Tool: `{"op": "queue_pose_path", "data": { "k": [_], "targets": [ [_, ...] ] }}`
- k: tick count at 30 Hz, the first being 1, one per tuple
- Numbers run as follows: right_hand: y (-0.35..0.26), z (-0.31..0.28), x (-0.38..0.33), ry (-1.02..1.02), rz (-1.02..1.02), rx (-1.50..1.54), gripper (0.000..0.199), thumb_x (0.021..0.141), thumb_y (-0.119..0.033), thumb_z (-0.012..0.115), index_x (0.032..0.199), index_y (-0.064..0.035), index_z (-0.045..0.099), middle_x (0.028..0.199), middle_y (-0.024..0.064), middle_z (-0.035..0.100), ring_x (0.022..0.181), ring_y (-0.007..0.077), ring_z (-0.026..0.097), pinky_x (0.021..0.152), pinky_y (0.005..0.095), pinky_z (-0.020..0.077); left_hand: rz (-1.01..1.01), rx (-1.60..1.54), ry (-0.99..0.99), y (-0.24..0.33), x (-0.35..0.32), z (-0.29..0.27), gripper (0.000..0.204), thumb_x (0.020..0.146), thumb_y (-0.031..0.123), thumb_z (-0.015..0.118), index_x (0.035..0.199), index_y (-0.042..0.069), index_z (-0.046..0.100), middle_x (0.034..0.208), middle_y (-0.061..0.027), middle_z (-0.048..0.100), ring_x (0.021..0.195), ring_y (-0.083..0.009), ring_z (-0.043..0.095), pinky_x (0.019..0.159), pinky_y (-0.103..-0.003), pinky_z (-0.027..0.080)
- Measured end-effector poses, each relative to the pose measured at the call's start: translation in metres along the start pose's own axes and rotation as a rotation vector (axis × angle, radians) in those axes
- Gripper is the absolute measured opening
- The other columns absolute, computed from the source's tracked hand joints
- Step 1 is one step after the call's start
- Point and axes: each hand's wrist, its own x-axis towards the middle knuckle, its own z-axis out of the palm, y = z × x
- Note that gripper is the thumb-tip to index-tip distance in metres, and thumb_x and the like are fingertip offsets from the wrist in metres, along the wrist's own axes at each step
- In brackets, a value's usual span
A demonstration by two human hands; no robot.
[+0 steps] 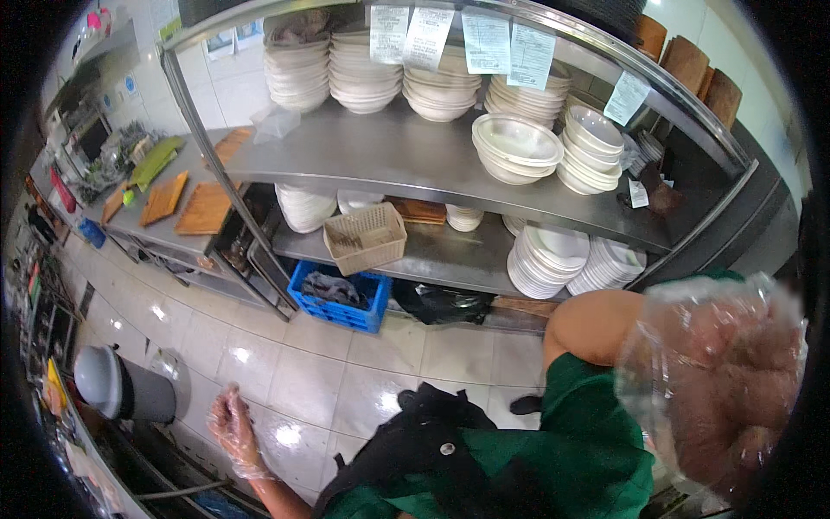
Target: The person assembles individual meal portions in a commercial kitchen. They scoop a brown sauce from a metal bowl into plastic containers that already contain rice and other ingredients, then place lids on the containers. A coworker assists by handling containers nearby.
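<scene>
1. While a clear plastic glove [638, 372] covers the right hand [718, 389], close to the camera, I cannot tell how its fingers stand.
2. The left hand [232, 426], likewise gloved, curls its fingers near a grey lidded bin [143, 387]; any pinch I cannot tell.
3. Beyond, white bowls [517, 151] stand stacked on a steel shelf [380, 143].

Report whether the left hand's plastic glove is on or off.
On: the clear glove covers the left hand, its crinkled cuff reaching the wrist.
</scene>
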Motion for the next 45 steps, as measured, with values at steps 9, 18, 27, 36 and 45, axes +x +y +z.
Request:
{"op": "queue_pose_path", "data": {
  "k": [9, 18, 27, 36, 45],
  "targets": [
    [0.089, 0.111, -0.028, -0.521, 0.51, 0.646, 0.025, 0.085, -0.026, 0.061, 0.08, -0.0014, 0.06, 0.078, 0.0076, 0.06, 0.065, 0.0142, 0.057, 0.058, 0.0238, 0.0458, -0.015, 0.112, 0.129, -0.007, -0.029, -0.005, 0.019, 0.089, 0.012, 0.058, 0.096, -0.003, 0.065, 0.068, -0.0064, 0.059, 0.06, -0.0123, 0.051, 0.055, -0.027, 0.042],
    [0.079, 0.271, -0.183, -0.236, 1.019, 0.875, 0.011, 0.088, -0.008, 0.058, 0.097, -0.0015, 0.06, 0.089, 0.0083, 0.063, 0.084, 0.0176, 0.062, 0.074, 0.0303, 0.0499, -0.121, 0.312, 0.23, 0.003, -0.072, 0.012, 0.011, 0.084, 0.01, 0.063, 0.078, 0.001, 0.065, 0.061, -0.0111, 0.059, 0.055, -0.0191, 0.058, 0.054, -0.032, 0.045],
    [0.292, 0.192, -0.341, -0.542, 1.058, 0.149, 0.035, 0.095, -0.024, 0.046, 0.118, 0.0009, 0.055, 0.108, 0.0112, 0.059, 0.092, 0.0186, 0.055, 0.081, 0.0308, 0.0448, -0.307, 0.542, 0.352, -0.048, -0.132, 0.018, 0.021, 0.086, 0.025, 0.058, 0.086, 0.006, 0.068, 0.079, -0.014, 0.066, 0.066, -0.0296, 0.063, 0.065, -0.04, 0.051],
    [0.015, 0.393, -0.426, -1.198, 0.356, 0.859, 0.03, 0.091, -0.022, 0.049, 0.111, -0.0013, 0.057, 0.1, 0.0136, 0.061, 0.087, 0.0245, 0.057, 0.077, 0.0352, 0.0458, -0.497, 0.613, 0.604, -0.018, -0.214, 0.032, 0.025, 0.084, 0.03, 0.056, 0.082, 0.008, 0.067, 0.073, -0.0152, 0.063, 0.069, -0.0359, 0.061, 0.063, -0.046, 0.048],
    [-0.175, 0.386, -0.429, -1.542, -0.197, 1.077, 0.025, 0.087, -0.02, 0.052, 0.105, -0.0036, 0.059, 0.092, 0.016, 0.062, 0.083, 0.0304, 0.059, 0.074, 0.0396, 0.0468, -0.688, 0.596, 0.812, 0.006, -0.383, 0.0, 0.023, 0.083, 0.028, 0.055, 0.08, 0.007, 0.065, 0.075, -0.0152, 0.064, 0.073, -0.0357, 0.061, 0.065, -0.046, 0.047]
  ]
}}
